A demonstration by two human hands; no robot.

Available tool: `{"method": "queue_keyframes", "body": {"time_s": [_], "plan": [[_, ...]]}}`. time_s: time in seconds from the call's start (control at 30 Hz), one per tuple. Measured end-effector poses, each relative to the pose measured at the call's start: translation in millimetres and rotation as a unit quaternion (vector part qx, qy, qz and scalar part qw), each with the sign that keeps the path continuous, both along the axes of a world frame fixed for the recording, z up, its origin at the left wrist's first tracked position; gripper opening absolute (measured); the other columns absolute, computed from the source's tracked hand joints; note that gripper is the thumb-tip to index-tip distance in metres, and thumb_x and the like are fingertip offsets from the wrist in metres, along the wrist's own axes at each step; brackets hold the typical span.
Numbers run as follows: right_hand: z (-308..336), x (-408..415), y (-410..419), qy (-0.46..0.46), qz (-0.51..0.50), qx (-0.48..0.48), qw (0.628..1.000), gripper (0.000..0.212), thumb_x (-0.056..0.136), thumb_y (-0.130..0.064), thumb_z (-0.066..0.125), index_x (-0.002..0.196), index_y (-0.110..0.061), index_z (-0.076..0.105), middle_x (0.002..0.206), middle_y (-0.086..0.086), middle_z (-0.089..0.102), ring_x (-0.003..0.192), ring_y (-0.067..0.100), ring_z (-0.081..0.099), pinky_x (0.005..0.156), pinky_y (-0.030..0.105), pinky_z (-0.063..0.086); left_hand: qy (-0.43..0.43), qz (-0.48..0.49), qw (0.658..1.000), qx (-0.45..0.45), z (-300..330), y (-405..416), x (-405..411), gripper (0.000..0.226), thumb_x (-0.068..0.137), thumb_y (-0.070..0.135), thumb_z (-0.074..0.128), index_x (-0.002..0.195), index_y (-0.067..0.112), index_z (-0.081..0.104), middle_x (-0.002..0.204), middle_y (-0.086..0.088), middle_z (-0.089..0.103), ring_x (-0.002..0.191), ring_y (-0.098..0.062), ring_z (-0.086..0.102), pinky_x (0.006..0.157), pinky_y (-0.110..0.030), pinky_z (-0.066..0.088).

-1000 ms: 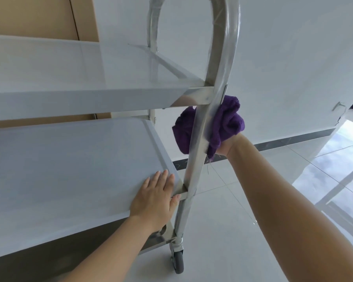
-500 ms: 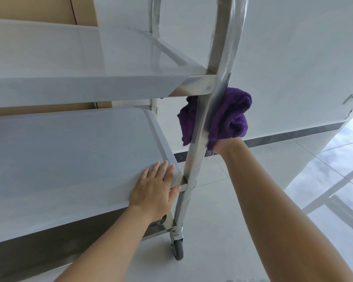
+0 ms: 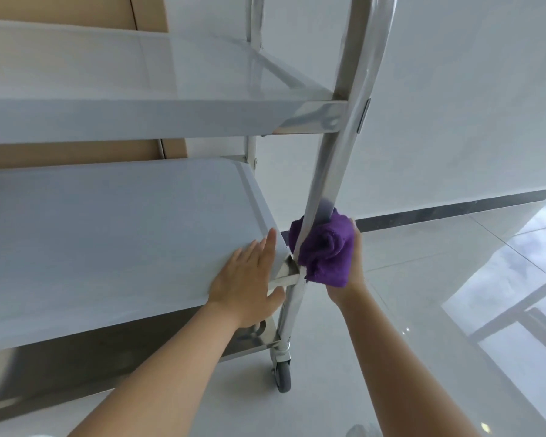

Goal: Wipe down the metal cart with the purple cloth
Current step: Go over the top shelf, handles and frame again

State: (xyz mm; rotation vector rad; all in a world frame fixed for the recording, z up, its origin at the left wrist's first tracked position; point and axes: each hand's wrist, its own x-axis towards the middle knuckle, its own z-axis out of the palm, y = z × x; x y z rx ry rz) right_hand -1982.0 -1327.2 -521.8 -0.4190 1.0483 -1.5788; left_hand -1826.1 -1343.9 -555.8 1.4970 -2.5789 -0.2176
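Standing on the tiled floor point(image 3: 391, 310), the metal cart point(image 3: 123, 241) fills the view. On its middle shelf corner rests the left hand point(image 3: 249, 279), fingers flat, released. Just beside that corner, the right hand point(image 3: 352, 272) clenches the purple cloth point(image 3: 325, 247) round the cart's upright post point(image 3: 328, 171).

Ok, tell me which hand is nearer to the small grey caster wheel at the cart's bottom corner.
Left. The left hand rests flat on the middle shelf corner, almost above the grey caster wheel; the right hand grips the purple cloth further right.
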Motion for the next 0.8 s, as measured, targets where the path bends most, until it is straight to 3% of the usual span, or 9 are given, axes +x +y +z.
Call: {"method": "queue_keyframes", "body": {"time_s": [0.17,0.3,0.37,0.43,0.47,0.53,0.6,0.7,0.8], "plan": [[-33,-3,38,0.086,-0.144,0.041,0.985,0.023,0.098,-0.027,0.042,0.089,-0.024,0.063,0.085,0.000,0.067,0.078,0.018,0.063,0.066,0.030,0.049,0.078,-0.030,0.996,0.019,5,-3,7,0.089,0.090,0.031,0.049,0.147,0.017,-0.017,0.155,0.000,0.013,0.140,-0.016,0.017,0.112,-0.025,0.015],[-32,11,68,0.279,-0.138,-0.109,0.944,0.015,0.091,-0.026,0.045,0.094,-0.033,0.057,0.095,-0.017,0.068,0.091,0.004,0.062,0.077,0.017,0.046,0.088,-0.019,0.996,0.003,3,2,30,0.074,0.093,0.026,0.043,0.150,0.019,-0.004,0.157,0.002,0.008,0.143,-0.014,0.007,0.109,-0.020,0.003],[-30,22,66,0.485,-0.102,-0.220,0.840,0.016,0.087,-0.027,0.049,0.097,-0.038,0.055,0.103,-0.021,0.066,0.096,0.001,0.058,0.083,0.011,0.041,0.048,-0.012,0.998,-0.032,-1,6,52,0.065,0.094,0.033,0.030,0.150,0.017,0.004,0.157,0.000,0.013,0.143,-0.016,0.010,0.110,-0.023,-0.002],[-36,27,51,0.664,-0.082,-0.359,0.650,0.016,0.096,-0.030,0.047,0.107,-0.021,0.053,0.110,0.000,0.066,0.105,0.015,0.056,0.093,0.022,0.042,0.010,-0.003,0.998,-0.063,-2,10,75,0.068,0.088,0.044,0.014,0.149,0.014,0.014,0.154,-0.002,0.023,0.142,-0.018,0.018,0.111,-0.028,0.000],[-39,28,40,0.710,-0.070,-0.405,0.572,0.022,0.098,-0.031,0.045,0.109,-0.013,0.051,0.110,0.010,0.066,0.107,0.022,0.055,0.095,0.030,0.043,-0.001,0.004,0.997,-0.073,-3,12,85,0.071,0.086,0.047,0.010,0.148,0.014,0.021,0.152,-0.003,0.028,0.141,-0.020,0.022,0.112,-0.031,0.004],[-45,32,19,0.770,-0.042,-0.418,0.480,0.024,0.098,-0.029,0.047,0.109,-0.007,0.050,0.111,0.017,0.066,0.110,0.028,0.054,0.097,0.039,0.043,-0.014,0.022,0.996,-0.085,-4,14,101,0.072,0.085,0.049,0.010,0.145,0.013,0.031,0.149,-0.005,0.036,0.139,-0.022,0.029,0.113,-0.037,0.012],[-49,38,10,0.822,0.008,-0.333,0.462,0.034,0.091,-0.035,0.051,0.114,-0.011,0.048,0.117,0.014,0.065,0.113,0.031,0.056,0.099,0.041,0.042,-0.019,0.042,0.996,-0.079,-4,17,108,0.072,0.085,0.049,0.010,0.144,0.014,0.033,0.149,-0.005,0.036,0.139,-0.022,0.029,0.113,-0.037,0.017],[-40,43,12,0.833,0.132,-0.221,0.491,0.066,0.076,-0.047,0.065,0.129,-0.013,0.048,0.132,0.010,0.054,0.125,0.033,0.047,0.108,0.044,0.036,-0.027,0.069,0.996,-0.048,-7,21,109,0.077,0.082,0.054,0.003,0.148,0.019,0.025,0.154,0.000,0.025,0.142,-0.018,0.020,0.114,-0.032,0.013],[-21,31,4,0.804,0.277,-0.188,0.491,0.084,0.074,-0.034,0.073,0.144,-0.018,0.031,0.148,-0.002,0.033,0.139,0.021,0.024,0.113,0.033,0.025,-0.046,0.085,0.995,-0.038,-9,24,110,0.083,0.077,0.060,-0.004,0.149,0.024,0.016,0.156,0.006,0.015,0.144,-0.014,0.010,0.115,-0.030,0.006]]}}
